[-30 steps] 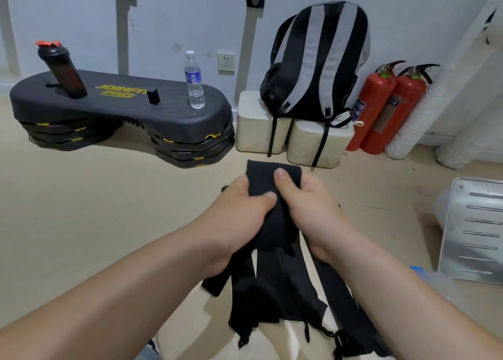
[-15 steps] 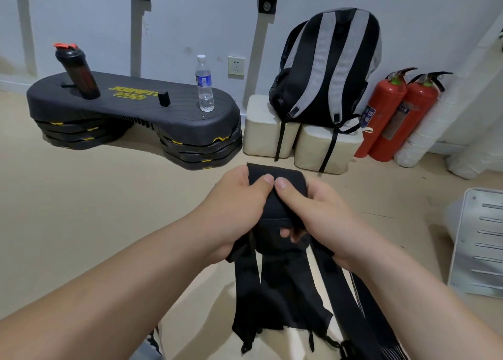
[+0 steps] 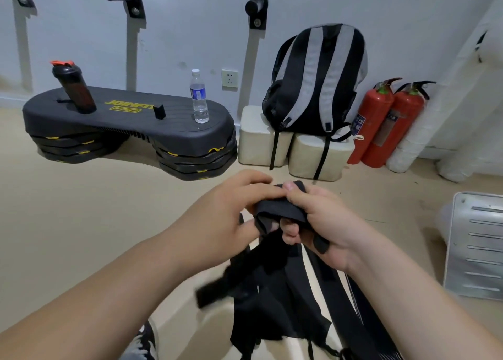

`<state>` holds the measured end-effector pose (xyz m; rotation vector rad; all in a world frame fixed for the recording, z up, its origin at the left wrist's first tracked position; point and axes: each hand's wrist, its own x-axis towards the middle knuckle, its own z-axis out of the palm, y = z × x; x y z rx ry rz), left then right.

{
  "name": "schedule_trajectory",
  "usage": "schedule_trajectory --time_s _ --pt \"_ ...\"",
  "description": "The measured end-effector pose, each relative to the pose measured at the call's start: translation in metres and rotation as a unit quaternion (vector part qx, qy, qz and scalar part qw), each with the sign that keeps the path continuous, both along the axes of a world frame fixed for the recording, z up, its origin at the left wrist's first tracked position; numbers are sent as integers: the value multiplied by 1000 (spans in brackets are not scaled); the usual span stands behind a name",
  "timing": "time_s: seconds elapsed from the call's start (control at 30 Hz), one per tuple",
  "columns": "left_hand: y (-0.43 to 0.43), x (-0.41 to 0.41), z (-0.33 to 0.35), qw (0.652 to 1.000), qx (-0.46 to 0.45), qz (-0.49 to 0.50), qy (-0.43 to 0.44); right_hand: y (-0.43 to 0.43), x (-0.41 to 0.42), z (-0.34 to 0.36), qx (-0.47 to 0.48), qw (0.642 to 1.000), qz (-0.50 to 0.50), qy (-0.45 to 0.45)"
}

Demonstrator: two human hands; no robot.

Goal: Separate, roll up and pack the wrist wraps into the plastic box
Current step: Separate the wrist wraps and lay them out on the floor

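Head view: the wrist wraps' (image 3: 277, 212) tails blur at lower left and run off the bottom edge, so I can't count separate straps. Some fingertips of both hands are hidden behind fabric. The bunched top end sits between both hands, tails hanging below. Left hand (image 3: 226, 218): fingers fairly straight across the top of the bundle, thumb underneath, pinching it. Right hand (image 3: 324, 223): thumb on top of the fabric, fingers (image 3: 292, 234) curled under, gripping it. A black strip lies over one curled finger.
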<state>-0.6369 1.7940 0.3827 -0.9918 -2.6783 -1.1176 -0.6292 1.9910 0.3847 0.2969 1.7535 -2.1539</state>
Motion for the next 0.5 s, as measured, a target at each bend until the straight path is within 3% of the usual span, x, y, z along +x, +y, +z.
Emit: schedule_trajectory --time_s 0.07,0.13,0.3,0.5 --pt "5 0 0 999 34 15 25 0 3 5 -23 999 23 -43" --pt "7 0 6 993 93 60 -43 3 3 6 -20 998 22 -61" --pt "12 2 18 929 230 152 -248 10 -4 0 120 984 -95 87" --pt "17 7 21 883 307 154 -319 2 4 3 45 979 35 193"
